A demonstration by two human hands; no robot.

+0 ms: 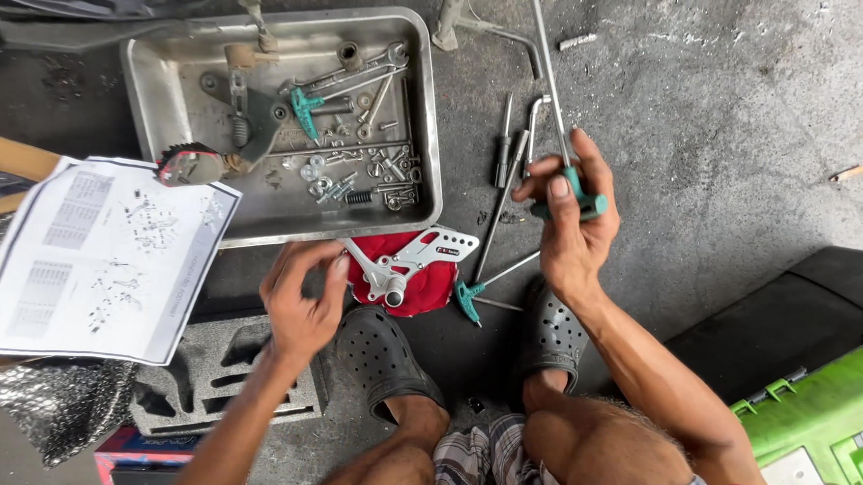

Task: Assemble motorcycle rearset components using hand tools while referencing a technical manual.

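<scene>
Instruction sheet (pixel 101 255) at left, resting over foam insert (pixel 218 374). Metal tray (pixel 428 124) far left-centre, full of bolts, washers, springs. Left hand (pixel 302 300) loosely curled, grasping nothing visible, just beside silver bracket (pixel 413 259) lying on red cloth (pixel 419 296) between sandals. Right hand (pixel 572 220) clenched on green-handled T-wrench (pixel 560 131), shaft pointing far. More wrenches (pixel 504 168) on concrete beside it. Judgement: steady bracket first, seat tip square before turning.

Teal-handled wrench (pixel 570 196), silver tray (pixel 428 124), white bracket (pixel 406 261) on red cloth (pixel 427 296), black clogs (pixel 376 353), plaid shorts (pixel 498 467), green box (pixel 826 411).
</scene>
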